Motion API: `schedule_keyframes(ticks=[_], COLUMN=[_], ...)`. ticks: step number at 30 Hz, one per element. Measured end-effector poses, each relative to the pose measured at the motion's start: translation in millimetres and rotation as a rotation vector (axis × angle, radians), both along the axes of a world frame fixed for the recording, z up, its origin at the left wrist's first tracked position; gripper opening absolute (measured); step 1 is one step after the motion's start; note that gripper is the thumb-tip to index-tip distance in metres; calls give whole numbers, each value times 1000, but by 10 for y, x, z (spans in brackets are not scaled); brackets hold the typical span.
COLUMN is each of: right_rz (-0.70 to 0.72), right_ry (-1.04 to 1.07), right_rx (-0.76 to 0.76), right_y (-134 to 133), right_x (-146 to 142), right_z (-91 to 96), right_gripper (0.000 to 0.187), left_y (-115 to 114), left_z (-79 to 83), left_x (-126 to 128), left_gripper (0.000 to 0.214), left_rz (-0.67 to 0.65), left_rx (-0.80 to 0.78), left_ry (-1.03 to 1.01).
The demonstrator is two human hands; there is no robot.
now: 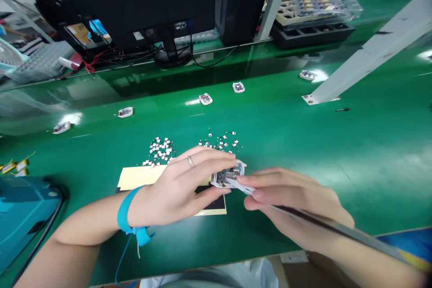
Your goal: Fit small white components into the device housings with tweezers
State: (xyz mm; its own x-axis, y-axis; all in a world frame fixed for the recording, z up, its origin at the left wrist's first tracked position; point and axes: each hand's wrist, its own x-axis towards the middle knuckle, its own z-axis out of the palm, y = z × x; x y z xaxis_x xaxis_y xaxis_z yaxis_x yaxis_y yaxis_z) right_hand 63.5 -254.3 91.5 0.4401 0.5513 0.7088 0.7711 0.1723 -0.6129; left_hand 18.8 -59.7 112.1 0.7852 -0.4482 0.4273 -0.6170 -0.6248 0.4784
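My left grip [178, 186] is closed around a small white square housing with an exposed circuit board [229, 174], held just above a pale yellow sheet [141, 177] on the glossy green worktop [337, 144]. My right grip [290, 202] pinches a slim white-tipped tool [241, 185] against the housing, and tiny white pieces [160, 150] lie scattered just beyond

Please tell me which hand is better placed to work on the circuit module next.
Probably the right hand: it holds a white tool whose tip reaches the module. The left hand grips the module between fingers and thumb, so it seems occupied steadying it.
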Motion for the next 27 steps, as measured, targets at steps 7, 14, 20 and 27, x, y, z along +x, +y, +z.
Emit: schedule_keyframes(ticks=[7, 14, 20, 27], right_rz=[6, -49, -42, 2], right_ry=[-236, -97, -80, 53], right_rx=[-13, 29, 42, 91], right_y=[-59, 22, 11, -31], right_x=[-10, 18, 12, 12], right_z=[-1, 55, 19, 14], right_gripper=[18, 10, 16, 18], left_y=[-3, -16, -41, -65], left_z=[2, -42, -76, -88], left_x=[8, -11, -30, -22], left_gripper=[5, 19, 20, 16], left_rz=[-3, -29, -42, -58], left_rx=[22, -165, -239, -227], left_ry=[74, 66, 51, 24])
